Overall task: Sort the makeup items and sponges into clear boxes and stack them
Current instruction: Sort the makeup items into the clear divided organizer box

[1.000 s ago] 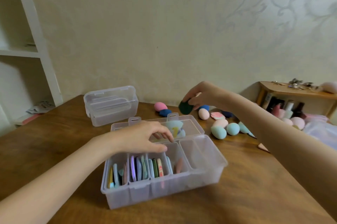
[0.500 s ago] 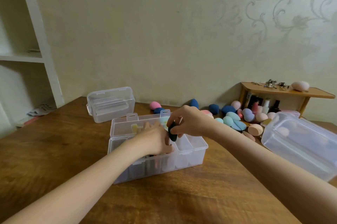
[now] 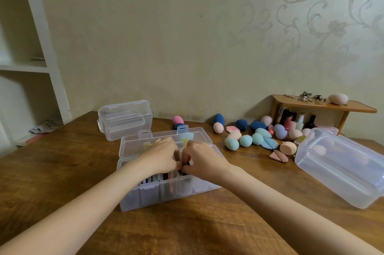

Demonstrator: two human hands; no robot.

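Observation:
An open clear divided box (image 3: 166,194) stands at the table's middle, its lid (image 3: 133,146) folded back. Flat colourful puffs (image 3: 154,179) stand on edge in its left compartments. Both my hands are pressed together over the box. My right hand (image 3: 202,160) pinches a dark green sponge (image 3: 187,162), mostly hidden by the fingers, down into a middle compartment. My left hand (image 3: 163,157) has its fingers curled down among the puffs, fingertips hidden. Loose egg-shaped sponges (image 3: 245,140) in teal, pink and navy lie to the right of the box.
A small shut clear box (image 3: 124,119) sits behind on the left. A large clear box (image 3: 340,169) lies at the right edge. A low wooden shelf (image 3: 324,106) with bottles (image 3: 300,121) under it stands against the wall. White shelving (image 3: 41,32) is far left.
My right hand carried the dark green sponge from the pile to the box and lowered it into a compartment. My left hand stayed in the box. The camera view shifted right and back.

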